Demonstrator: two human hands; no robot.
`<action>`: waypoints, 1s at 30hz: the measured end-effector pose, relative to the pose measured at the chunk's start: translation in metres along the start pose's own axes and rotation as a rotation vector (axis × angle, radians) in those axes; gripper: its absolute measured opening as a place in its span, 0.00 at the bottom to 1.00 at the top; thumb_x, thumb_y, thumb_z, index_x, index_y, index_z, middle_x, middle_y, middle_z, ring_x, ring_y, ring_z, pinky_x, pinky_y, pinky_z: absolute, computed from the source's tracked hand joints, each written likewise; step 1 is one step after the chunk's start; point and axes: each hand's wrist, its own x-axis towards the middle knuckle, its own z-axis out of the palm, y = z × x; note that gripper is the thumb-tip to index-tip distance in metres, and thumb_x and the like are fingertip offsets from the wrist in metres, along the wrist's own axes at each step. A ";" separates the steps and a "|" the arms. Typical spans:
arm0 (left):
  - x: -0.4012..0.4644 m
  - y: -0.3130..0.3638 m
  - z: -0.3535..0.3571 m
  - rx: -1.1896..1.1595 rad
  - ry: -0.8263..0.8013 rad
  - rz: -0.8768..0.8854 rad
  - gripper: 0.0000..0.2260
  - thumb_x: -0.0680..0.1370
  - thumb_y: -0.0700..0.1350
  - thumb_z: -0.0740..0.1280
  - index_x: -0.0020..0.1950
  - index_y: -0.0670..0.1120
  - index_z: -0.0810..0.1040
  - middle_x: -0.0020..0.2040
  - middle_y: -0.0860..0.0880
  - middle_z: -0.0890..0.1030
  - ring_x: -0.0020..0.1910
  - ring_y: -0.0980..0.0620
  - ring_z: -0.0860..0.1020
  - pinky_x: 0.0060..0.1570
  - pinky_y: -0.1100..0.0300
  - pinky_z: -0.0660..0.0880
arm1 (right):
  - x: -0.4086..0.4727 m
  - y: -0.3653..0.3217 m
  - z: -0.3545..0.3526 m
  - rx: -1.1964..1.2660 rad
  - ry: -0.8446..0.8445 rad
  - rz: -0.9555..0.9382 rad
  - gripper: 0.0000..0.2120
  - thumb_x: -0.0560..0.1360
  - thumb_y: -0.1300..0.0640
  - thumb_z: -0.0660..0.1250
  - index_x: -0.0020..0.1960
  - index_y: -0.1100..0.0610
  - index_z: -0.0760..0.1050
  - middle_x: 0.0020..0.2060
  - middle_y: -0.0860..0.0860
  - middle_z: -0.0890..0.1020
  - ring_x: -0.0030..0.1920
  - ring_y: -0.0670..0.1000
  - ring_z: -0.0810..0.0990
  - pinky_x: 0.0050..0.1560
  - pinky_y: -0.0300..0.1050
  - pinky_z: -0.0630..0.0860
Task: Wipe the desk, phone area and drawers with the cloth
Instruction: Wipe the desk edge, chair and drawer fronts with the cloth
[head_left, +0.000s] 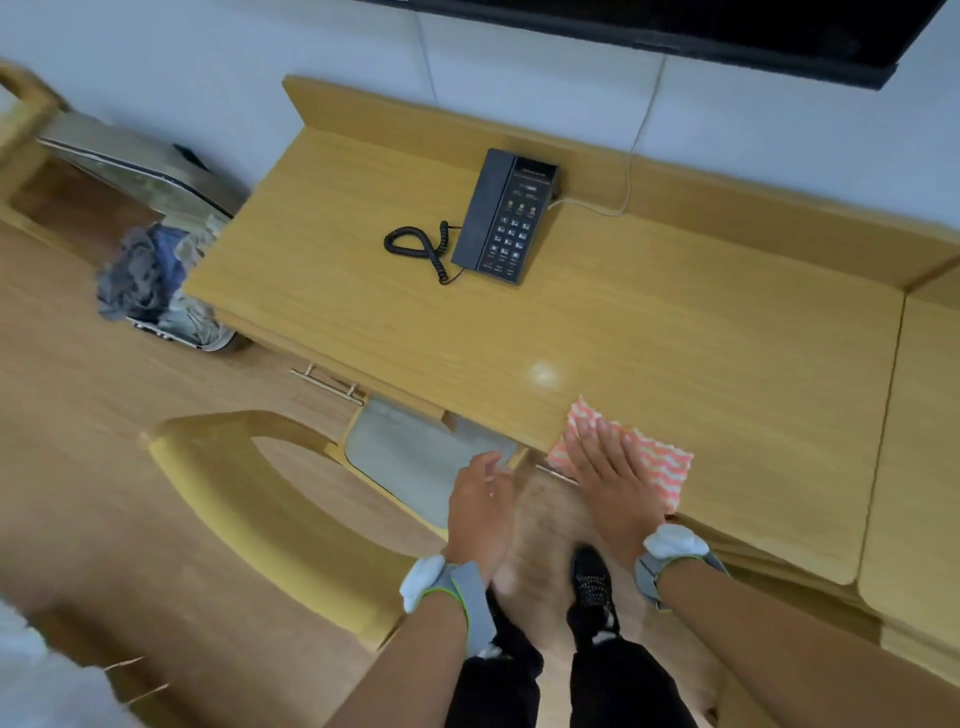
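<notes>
Now my right hand (613, 467) presses flat, fingers spread, on the pink-white zigzag cloth (660, 460) at the wooden bench (675, 322) edge; left hand (480, 499) open, empty. Cloth may slip off; black phone (506, 215) cord could snag.

Right hand (608, 467) flat on pink-and-white cloth (649, 457) at desk (675, 338) front edge. Left hand (480, 501) open, off the desk, over chair (249, 499). Black phone (506, 215) near back edge, well apart.
</notes>
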 end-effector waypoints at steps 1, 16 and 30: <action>-0.001 -0.001 -0.003 -0.035 -0.007 -0.044 0.14 0.86 0.48 0.60 0.70 0.53 0.78 0.64 0.51 0.81 0.61 0.52 0.80 0.56 0.60 0.74 | 0.000 -0.001 -0.004 0.007 0.008 -0.005 0.33 0.74 0.67 0.48 0.79 0.61 0.64 0.79 0.57 0.68 0.79 0.63 0.64 0.75 0.63 0.63; -0.006 -0.010 0.015 -0.462 0.059 -0.330 0.08 0.80 0.48 0.63 0.51 0.55 0.81 0.45 0.50 0.86 0.51 0.40 0.85 0.48 0.49 0.75 | 0.062 -0.007 -0.012 0.087 0.050 -0.393 0.35 0.74 0.67 0.71 0.79 0.57 0.64 0.79 0.52 0.65 0.80 0.56 0.63 0.79 0.55 0.53; -0.021 -0.001 -0.033 -0.874 0.219 -0.341 0.22 0.86 0.58 0.63 0.65 0.41 0.82 0.61 0.45 0.86 0.64 0.42 0.83 0.69 0.35 0.75 | 0.107 -0.107 -0.079 2.041 -0.732 0.425 0.20 0.85 0.49 0.57 0.56 0.55 0.87 0.57 0.56 0.87 0.58 0.54 0.86 0.54 0.47 0.83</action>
